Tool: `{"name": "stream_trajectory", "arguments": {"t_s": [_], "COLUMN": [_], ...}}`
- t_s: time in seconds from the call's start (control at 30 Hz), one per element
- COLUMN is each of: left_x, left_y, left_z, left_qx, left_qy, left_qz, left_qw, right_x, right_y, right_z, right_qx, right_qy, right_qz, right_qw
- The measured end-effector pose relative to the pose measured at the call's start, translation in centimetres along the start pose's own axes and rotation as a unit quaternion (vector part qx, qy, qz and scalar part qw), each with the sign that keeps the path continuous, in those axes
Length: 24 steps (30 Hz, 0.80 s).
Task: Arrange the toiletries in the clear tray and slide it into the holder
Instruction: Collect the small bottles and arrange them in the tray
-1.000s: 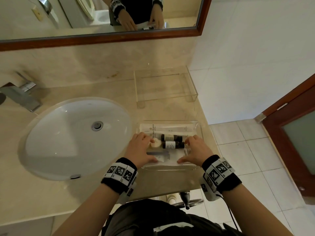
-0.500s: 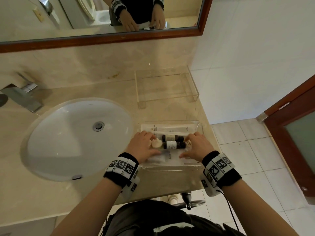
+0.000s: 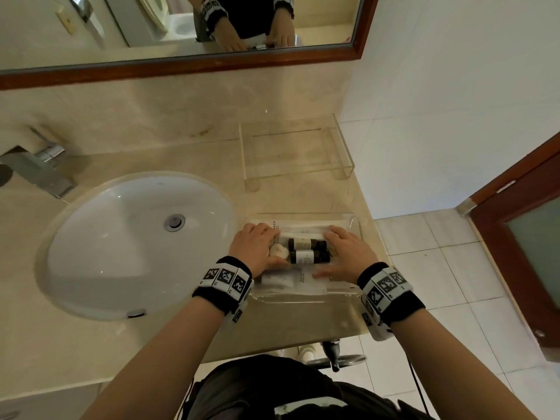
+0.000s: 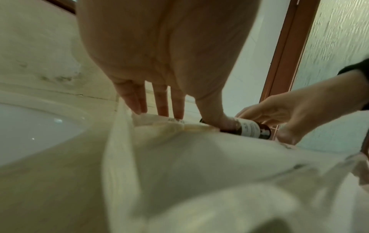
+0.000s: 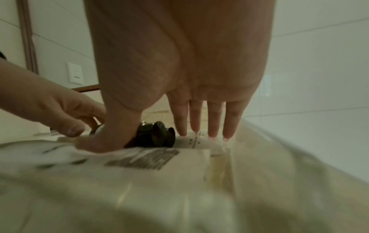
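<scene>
The clear tray [image 3: 306, 299] lies on the counter near its front edge, right of the sink. Inside it are two dark bottles [image 3: 307, 251] lying side by side, a round white soap [image 3: 279, 251] and flat white packets [image 3: 298, 280]. My left hand [image 3: 257, 248] presses with straight fingers on the tray's left side, its thumb against a bottle [image 4: 249, 129]. My right hand [image 3: 348, 253] presses on the right side, fingertips on a white packet [image 5: 192, 141], thumb beside the black bottle caps [image 5: 157, 135]. The clear holder [image 3: 295, 150] stands empty by the back wall.
The white sink basin [image 3: 136, 247] is left of the tray, with the faucet [image 3: 39, 168] at far left. A wood-framed mirror [image 3: 181, 65] hangs above. The tiled wall [image 3: 439, 116] borders the counter's right end, and a wooden door [image 3: 521, 237] stands further right.
Both hands have slid a little away from me over the items in the tray, and their fingers now lie flatter. The tray has hardly moved.
</scene>
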<state>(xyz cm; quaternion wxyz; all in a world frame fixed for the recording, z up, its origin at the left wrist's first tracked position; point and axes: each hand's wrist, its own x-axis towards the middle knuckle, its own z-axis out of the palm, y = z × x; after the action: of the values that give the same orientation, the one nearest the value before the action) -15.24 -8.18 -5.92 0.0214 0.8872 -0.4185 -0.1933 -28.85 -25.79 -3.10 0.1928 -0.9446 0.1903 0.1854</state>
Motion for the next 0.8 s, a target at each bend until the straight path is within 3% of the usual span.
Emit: {"name": "stream_trajectory", "arguments": {"t_s": [0.1, 0.23, 0.43, 0.8], "left_x": [0.7, 1.6, 2.3, 2.0], "left_y": [-0.3, -0.1, -0.3, -0.2], "left_z": [-0.1, -1.2, -1.7, -1.5], "left_qx": [0.022, -0.011, -0.003, -0.064], "left_qy": [0.015, 0.074, 0.030, 0.096], "left_qz": [0.025, 0.001, -0.025, -0.048], "left_qw": [0.999, 0.997, 0.999, 0.992], "right_x": [0.7, 1.9, 3.3, 4.1], "right_y": [0.2, 0.4, 0.5, 0.6], "right_z": [-0.8, -1.4, -1.6, -1.6], "right_qx": [0.054, 0.018, -0.029, -0.012], "right_qy": [0.024, 0.046, 0.026, 0.090], "right_qz": [0.013, 0.030, 0.045, 0.058], "right_qw": [0.998, 0.998, 0.998, 0.994]}}
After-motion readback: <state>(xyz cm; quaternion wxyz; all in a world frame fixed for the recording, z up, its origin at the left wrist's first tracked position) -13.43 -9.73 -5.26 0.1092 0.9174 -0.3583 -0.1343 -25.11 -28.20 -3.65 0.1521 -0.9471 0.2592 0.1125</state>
